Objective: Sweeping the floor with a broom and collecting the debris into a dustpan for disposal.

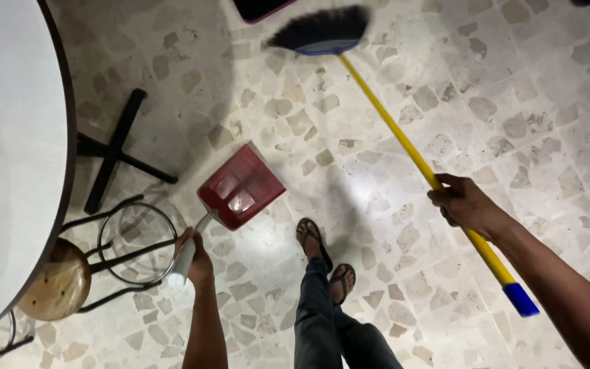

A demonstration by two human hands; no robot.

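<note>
place: a home or small eatery dining area; which of the two cannot be told
floor: pale terrazzo tiles [377,205] with stone chips, under both hands
table: round white table [1,137] with a dark rim, left of the left fingers
stool: round wooden stool [59,283] on a metal frame, just left of the left fingers
base: black cross-shaped table foot [114,157], beyond the left fingers

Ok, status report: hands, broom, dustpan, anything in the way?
Left hand grips red dustpan by its handle. Right hand grips yellow broom, bristles out front. Wooden stool close beside left hand.
</note>
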